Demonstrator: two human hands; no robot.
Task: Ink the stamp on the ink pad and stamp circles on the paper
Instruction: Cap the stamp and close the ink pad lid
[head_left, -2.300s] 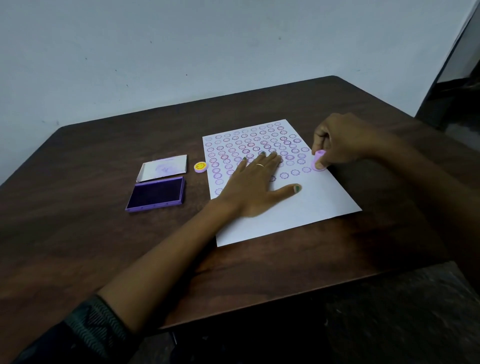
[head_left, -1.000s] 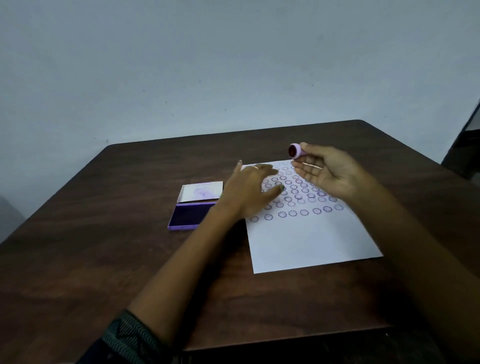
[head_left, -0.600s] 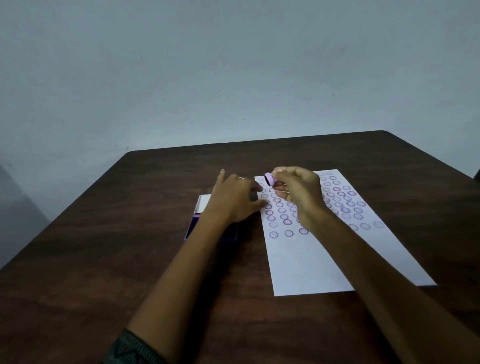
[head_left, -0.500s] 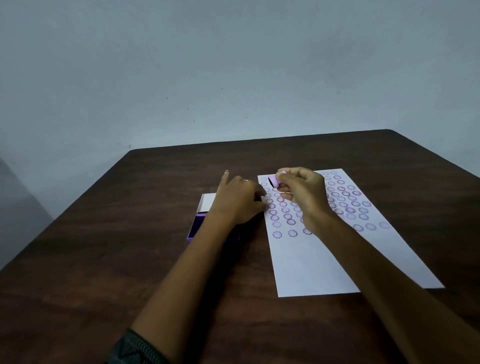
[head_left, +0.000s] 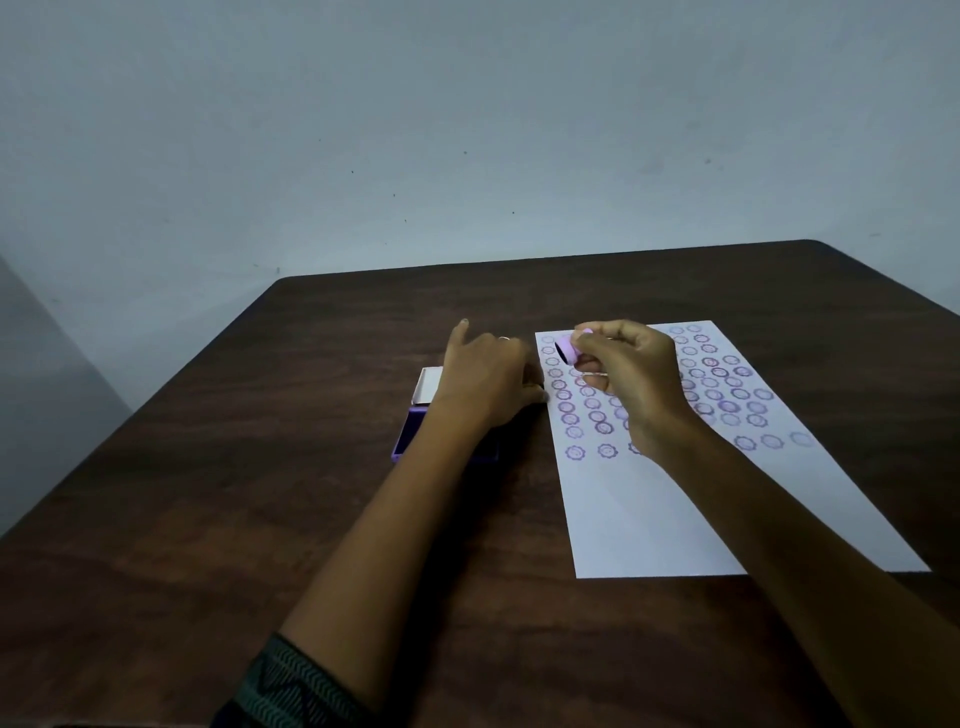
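Fingers (head_left: 597, 340) round stamp (head_left: 569, 352) (above paper (head_left: 649, 509))

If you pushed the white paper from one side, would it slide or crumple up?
The paper looks like a single thin sheet lying flat on the smooth wooden table, so it would probably slide easily. Pushed at an edge, it may buckle, being floppy. No hand pins it right now, so it looks free to shift.
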